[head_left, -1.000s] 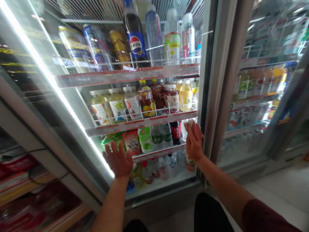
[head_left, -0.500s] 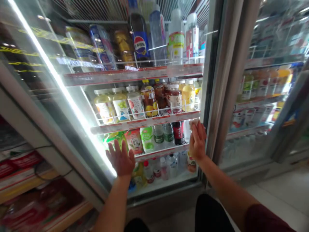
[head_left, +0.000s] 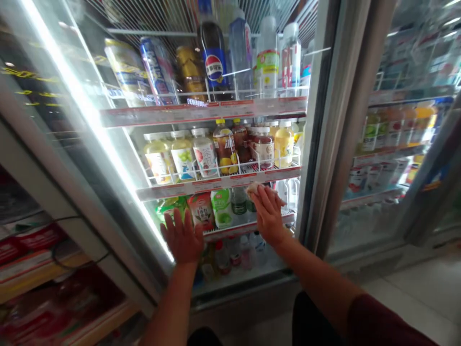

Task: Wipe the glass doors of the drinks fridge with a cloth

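My right hand [head_left: 269,212] presses a crumpled pale cloth [head_left: 253,188] against the glass door [head_left: 248,269] of a lit drinks fridge, fingers together over it. The cloth pokes out past my fingertips, and the rest is hidden under my hand. To the left, my left hand [head_left: 183,239] has its fingers spread, palm towards the glass, and holds nothing. Behind the glass, near that hand, are a red drink pouch [head_left: 200,211] and a green and white one [head_left: 221,206]. A clear water bottle [head_left: 238,202] stands just left of the cloth.
Bottles such as a large cola bottle [head_left: 213,57] fill the fridge shelves. A metal door frame [head_left: 333,120] runs down the right side, with another drinks fridge beyond. A shelf of red packages [head_left: 29,238] with a dark cable stands at lower left.
My right hand has slid left across the glass with the cloth, away from the right door frame. My left hand stays in nearly the same place. The view has shifted slightly.
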`<state>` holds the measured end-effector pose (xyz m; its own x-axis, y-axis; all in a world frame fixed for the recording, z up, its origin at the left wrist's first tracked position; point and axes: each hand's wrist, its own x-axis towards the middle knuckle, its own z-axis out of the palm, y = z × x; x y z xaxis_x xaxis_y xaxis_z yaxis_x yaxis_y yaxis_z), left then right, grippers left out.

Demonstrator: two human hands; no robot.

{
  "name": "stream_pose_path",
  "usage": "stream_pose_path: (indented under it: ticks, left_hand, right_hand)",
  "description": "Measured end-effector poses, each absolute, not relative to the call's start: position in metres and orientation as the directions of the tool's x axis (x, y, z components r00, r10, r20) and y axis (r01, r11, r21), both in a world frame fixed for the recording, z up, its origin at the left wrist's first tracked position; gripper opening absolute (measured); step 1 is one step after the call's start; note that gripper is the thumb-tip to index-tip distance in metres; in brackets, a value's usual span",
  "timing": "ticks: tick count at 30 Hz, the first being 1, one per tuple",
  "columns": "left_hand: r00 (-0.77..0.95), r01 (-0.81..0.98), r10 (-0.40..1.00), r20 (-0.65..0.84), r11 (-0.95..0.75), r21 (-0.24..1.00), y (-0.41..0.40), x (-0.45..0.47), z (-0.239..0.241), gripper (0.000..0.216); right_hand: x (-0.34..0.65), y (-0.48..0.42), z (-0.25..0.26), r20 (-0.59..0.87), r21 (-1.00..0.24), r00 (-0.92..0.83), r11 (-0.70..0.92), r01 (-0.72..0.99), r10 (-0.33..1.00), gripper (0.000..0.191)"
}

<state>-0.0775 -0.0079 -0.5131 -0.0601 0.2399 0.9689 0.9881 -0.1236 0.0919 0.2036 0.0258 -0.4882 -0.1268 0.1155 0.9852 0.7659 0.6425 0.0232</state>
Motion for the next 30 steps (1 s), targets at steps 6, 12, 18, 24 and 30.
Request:
stream_pose_path:
  ticks: [6,12,18,24,30]
  left_hand:
    - [0.021,0.996,0.18,0.983,-0.091,-0.005,-0.008,-0.077,-0.511,0.065]
    - [0.001,0.996,0.194,0.981,-0.091,0.017,-0.007,-0.077,-0.514,0.057]
    - [-0.07,0.984,0.254,0.965,-0.141,0.109,-0.005,-0.079,-0.518,0.055]
    - [-0.091,0.97,0.275,0.957,-0.191,0.147,-0.004,-0.08,-0.52,0.057]
    - [-0.117,0.958,0.3,0.947,-0.216,0.187,-0.004,-0.076,-0.518,0.058]
  right_hand:
    - [0.18,0.008,-0.522,0.944,0.132,-0.304,0.694,0.708,0.13,0.06]
    - [0.152,0.021,-0.462,0.967,0.083,-0.22,0.66,0.747,0.128,0.061]
    - [0.145,0.002,-0.55,0.874,0.261,-0.478,0.747,0.611,0.086,0.052]
    - [0.156,0.016,-0.496,0.925,0.179,-0.361,0.698,0.693,0.122,0.061]
    - [0.158,0.016,-0.517,0.909,0.256,-0.414,0.713,0.653,0.053,0.054]
